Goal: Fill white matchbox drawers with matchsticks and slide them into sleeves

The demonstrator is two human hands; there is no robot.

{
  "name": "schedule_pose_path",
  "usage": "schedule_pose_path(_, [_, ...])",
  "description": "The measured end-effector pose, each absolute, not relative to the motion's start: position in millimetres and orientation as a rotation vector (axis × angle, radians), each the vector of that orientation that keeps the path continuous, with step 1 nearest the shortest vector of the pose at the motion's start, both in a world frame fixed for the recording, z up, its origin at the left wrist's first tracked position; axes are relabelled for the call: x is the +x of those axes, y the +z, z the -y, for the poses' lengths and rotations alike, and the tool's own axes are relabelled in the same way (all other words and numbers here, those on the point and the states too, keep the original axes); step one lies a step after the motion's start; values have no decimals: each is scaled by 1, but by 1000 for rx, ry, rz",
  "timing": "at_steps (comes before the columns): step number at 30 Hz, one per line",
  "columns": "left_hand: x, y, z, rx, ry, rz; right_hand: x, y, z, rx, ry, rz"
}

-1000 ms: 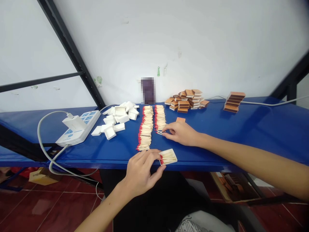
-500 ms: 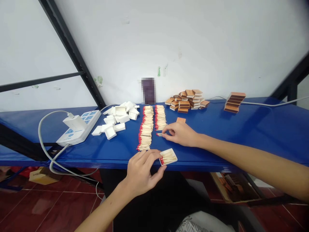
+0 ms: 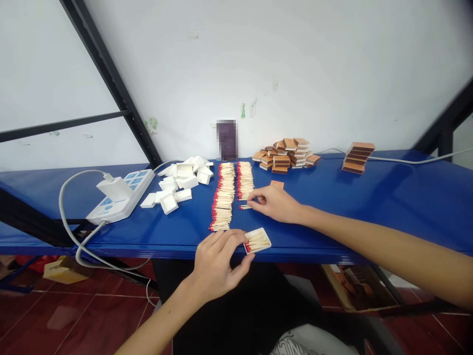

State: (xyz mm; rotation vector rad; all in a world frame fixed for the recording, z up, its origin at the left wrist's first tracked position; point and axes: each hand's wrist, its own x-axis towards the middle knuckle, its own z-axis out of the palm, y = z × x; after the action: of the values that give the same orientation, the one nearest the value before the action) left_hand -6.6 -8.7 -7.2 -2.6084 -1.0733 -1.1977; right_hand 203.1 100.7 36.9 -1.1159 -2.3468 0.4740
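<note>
The left hand point(image 3: 219, 261) pinches a white tray point(image 3: 262, 248) between thumb and fingers, near the front edge of the blue desk point(image 3: 369, 197). Matches point(image 3: 254, 241) lie inside the tray, their red heads toward the left. The right hand point(image 3: 275, 202) reaches in from the right, thumb and forefinger brought close together at the pale ends of a few loose matches point(image 3: 244, 207); whether they grip them I cannot tell.

These lie just on the near side of the shorter match row point(image 3: 245, 180), while the longer match row point(image 3: 223, 197) runs beside it on the left. Farther left sits a heap of white trays point(image 3: 186, 181), and beyond that a power strip point(image 3: 107, 213) with a white charger point(image 3: 117, 189) plugged in. On the far right side are a pile of matchboxes point(image 3: 283, 160) and, well apart, a leaning stack of matchboxes point(image 3: 358, 158). A small orange piece point(image 3: 277, 184) lies just beyond the right hand.
</note>
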Motion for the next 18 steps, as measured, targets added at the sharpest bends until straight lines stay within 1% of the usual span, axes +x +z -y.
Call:
schedule_pose_path(4, [-7,-7,9,-2608,-1201,1066,206,37,-99,-1016,483,2400])
schedule_pose_path(7, [-7,-7,8,-2608,-1194,1066,207,36,-97,-930,430,2485])
schedule_pose_path(10, [-7,-7,9,-2609,-1188,1062,208,36,-96,-954,385,2515])
schedule_pose_path(18, [-8,-9,9,-2609,-1176,1065,208,34,-96,-991,399,2434])
